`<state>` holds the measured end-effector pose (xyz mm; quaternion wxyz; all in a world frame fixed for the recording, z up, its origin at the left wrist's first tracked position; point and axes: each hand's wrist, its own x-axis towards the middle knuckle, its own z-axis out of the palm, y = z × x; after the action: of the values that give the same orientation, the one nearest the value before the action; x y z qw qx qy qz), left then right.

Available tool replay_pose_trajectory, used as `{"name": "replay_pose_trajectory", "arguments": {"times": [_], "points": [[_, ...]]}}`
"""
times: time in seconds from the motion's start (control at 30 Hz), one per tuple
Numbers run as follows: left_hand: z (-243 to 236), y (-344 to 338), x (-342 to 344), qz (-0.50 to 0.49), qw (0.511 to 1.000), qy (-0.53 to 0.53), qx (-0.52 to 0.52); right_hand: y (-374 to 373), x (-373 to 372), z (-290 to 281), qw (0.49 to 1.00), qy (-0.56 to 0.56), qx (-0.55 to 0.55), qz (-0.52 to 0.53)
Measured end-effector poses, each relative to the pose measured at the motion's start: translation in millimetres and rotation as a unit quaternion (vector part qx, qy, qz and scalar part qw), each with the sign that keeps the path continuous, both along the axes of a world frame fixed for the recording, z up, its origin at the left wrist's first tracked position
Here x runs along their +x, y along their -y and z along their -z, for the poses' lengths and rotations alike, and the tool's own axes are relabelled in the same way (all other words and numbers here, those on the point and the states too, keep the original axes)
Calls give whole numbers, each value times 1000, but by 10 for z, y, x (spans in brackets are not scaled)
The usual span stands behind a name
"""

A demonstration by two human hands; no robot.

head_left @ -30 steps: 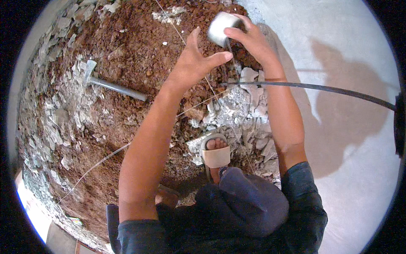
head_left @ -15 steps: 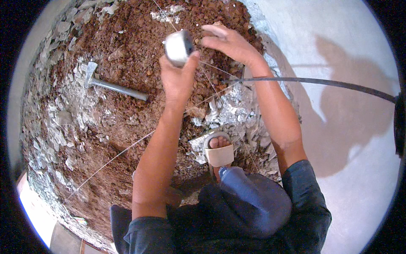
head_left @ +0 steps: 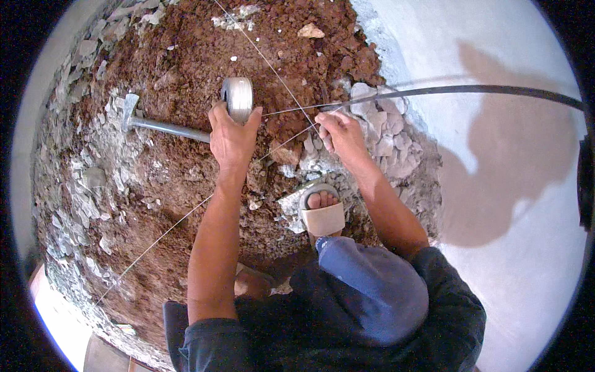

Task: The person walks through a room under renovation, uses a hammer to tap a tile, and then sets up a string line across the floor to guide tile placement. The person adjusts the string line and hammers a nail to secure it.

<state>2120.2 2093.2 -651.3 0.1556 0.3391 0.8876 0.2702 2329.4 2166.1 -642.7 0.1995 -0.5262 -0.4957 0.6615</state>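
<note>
Holding the white spool (head_left: 240,98) from its near side, the left hand (head_left: 234,139) has thumb and fingers clamped on it, above the reddish soil. The right hand (head_left: 344,136) stands apart from the left, its thumb and fingertips pinched together on the pale string (head_left: 266,62) where several strands cross (which strand lies between them, I cannot tell). One thin strand (head_left: 288,112) runs from the spool past these fingertips toward the tip of a long dark rod (head_left: 471,89), so the step in hand looks like managing the line at the crossing. The next move would seem to call for a steady pinch on the right, a controlled spool on the left, and care not to snag one strand on another. The ground is broken, crumbly soil (head_left: 186,68) with pale rubble (head_left: 390,136) at the right and more flakes along the left. A hammer (head_left: 167,127) lies left of the spool, and one sandal (head_left: 323,220) stands below the crossing. To the right spreads a smooth pale surface (head_left: 514,291), perhaps wall or floor, bearing a large shadow (head_left: 508,161).
</note>
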Motion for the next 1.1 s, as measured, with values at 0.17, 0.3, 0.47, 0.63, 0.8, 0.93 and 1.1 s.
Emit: {"name": "replay_pose_trajectory", "arguments": {"times": [0.17,0.3,0.47,0.63,0.8,0.93,1.1], "points": [[-14,36,10,-8,999,-28,33,-172,75,151,994,93,-28,54],[-47,110,-10,-11,999,-17,28,-211,193,220,995,94,-30,7],[-129,292,3,-17,995,-43,83,-177,178,101,994,103,-25,30],[-292,672,215,174,953,-72,239,83,150,-150,995,28,-91,30],[-328,990,798,399,891,13,216,350,166,-321,977,-83,-195,27],[-130,1067,1279,452,855,135,215,333,547,-557,996,48,-73,-11],[-32,959,2002,604,757,185,169,355,1028,-765,979,148,-132,-44]]}}
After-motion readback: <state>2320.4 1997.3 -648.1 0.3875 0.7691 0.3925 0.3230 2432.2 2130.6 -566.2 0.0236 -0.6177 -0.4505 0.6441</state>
